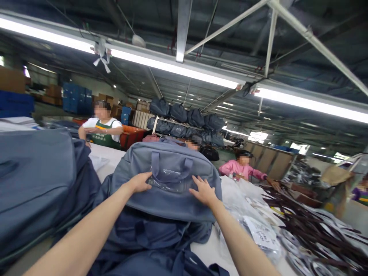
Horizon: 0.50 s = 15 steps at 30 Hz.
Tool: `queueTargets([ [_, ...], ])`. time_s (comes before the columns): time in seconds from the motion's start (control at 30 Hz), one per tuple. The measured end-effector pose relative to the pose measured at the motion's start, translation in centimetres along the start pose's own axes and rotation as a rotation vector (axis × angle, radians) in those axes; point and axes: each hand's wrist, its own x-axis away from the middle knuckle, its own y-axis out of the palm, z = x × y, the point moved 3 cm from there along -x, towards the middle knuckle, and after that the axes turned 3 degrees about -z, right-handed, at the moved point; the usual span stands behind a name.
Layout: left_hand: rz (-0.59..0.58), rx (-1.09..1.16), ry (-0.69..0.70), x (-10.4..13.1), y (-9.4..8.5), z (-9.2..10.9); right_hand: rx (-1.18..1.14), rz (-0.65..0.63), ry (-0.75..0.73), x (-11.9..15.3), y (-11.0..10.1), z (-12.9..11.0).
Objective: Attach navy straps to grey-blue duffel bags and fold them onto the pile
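In front of me a blue-grey travel bag (169,205) rests on top of other bags, its two strap handles (155,165) facing me. A piece of clear plastic (172,180) lies across its front between the handles. My left hand (140,181) is against the bag's front, left of the plastic, its fingers stretched out beside the left handle base. On the right side, my right hand (203,189) lies on the same front with its fingers spread, near the plastic's right edge. Darker blue bags (149,234) are piled below.
Another large blue-grey bag (34,168) stands at left. To the right are plastic packets (261,234) and a heap of dark brown straps (313,226). Co-workers (105,128) stand beyond the table. Full racks of bags (184,115) are behind.
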Motion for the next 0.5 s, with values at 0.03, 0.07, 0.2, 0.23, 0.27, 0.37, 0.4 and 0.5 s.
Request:
queueTargets([
  [0.03, 0.021, -0.009, -0.005, 1.0, -0.6, -0.1, 0.008, 0.014, -0.007, 0.8, -0.3, 0.2],
  [0.07, 0.039, -0.02, -0.017, 2.1, -1.2, -0.2, 0.015, 0.025, -0.015, 1.5, -0.4, 0.6],
  [0.2, 0.146, -0.103, -0.071, 5.6, -3.5, -0.7, 0.038, 0.089, -0.084, 4.0, -0.8, 1.5],
  [0.23, 0.19, -0.134, -0.076, 6.4, -4.1, -0.6, 0.043, 0.116, -0.104, 4.5, -1.0, 1.4],
  [0.27, 0.238, -0.166, -0.079, 7.2, -4.7, -0.4, 0.047, 0.15, -0.115, 5.1, -1.2, 1.2],
  [0.37, 0.379, -0.254, -0.084, 9.7, -5.9, 0.9, 0.06, 0.295, -0.114, 6.9, -2.4, 0.5],
  [0.4, 0.426, -0.283, -0.081, 10.5, -6.3, 1.3, 0.065, 0.348, -0.113, 7.4, -2.9, 0.3],
  [0.5, 0.576, -0.431, -0.043, 12.0, -7.7, 2.3, 0.079, 0.546, -0.179, 8.3, -5.3, 0.4],
])
